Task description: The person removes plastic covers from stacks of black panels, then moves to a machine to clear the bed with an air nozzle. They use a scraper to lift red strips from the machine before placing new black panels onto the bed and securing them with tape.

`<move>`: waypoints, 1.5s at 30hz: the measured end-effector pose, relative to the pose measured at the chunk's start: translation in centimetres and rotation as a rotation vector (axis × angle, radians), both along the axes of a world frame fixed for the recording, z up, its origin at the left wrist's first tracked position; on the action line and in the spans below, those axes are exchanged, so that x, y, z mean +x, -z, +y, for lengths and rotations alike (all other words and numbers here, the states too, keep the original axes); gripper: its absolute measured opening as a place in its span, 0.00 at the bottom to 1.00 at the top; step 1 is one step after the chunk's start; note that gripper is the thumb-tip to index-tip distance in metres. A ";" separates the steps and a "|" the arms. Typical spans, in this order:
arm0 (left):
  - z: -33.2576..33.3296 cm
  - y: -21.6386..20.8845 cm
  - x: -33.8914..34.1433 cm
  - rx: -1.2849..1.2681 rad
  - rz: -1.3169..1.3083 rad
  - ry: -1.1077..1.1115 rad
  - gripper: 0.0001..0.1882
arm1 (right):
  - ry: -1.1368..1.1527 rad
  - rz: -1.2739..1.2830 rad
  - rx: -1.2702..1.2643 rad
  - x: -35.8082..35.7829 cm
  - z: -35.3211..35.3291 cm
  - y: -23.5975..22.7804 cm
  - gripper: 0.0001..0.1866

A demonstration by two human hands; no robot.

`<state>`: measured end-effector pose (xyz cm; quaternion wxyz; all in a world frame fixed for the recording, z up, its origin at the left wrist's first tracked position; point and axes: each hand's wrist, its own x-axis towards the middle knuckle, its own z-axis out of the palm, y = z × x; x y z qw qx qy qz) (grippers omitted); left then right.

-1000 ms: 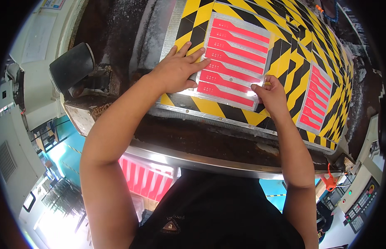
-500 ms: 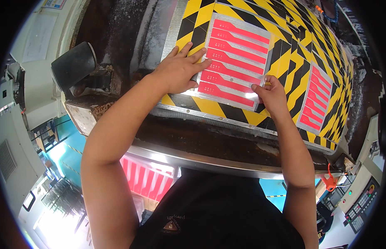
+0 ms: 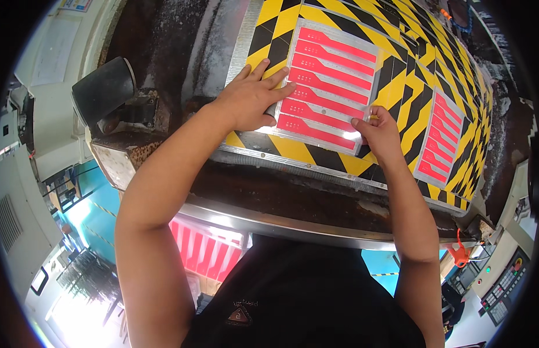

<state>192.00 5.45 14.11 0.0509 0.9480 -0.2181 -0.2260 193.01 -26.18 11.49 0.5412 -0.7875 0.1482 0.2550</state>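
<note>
Sheet (image 3: 328,87) L of 2nd sheet (image 3: 439,137)

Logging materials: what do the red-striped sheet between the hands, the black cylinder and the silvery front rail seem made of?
Red-striped sheet: probably glossy plastic; light glares off it. Black cylinder: perhaps rubber or matte plastic; dull surface. Front rail: likely smooth metal; bright reflections.

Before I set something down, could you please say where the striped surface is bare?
Striped surface is bare between the right hand and right red-patterned sheet, and below the left sheet, whose sides the left hand and right hand crowd.
</note>
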 end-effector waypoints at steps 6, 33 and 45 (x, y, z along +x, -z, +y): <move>0.0 0.0 0.1 -0.004 0.011 -0.003 0.47 | 0.008 0.000 0.035 0.0 -0.1 0.1 0.17; -0.2 -0.5 0.2 0.031 0.016 0.008 0.50 | 0.002 -0.005 0.014 0.1 0.2 0.0 0.16; -0.7 -0.7 0.4 0.004 -0.021 0.041 0.57 | -0.026 0.023 -0.013 0.2 0.0 -0.1 0.17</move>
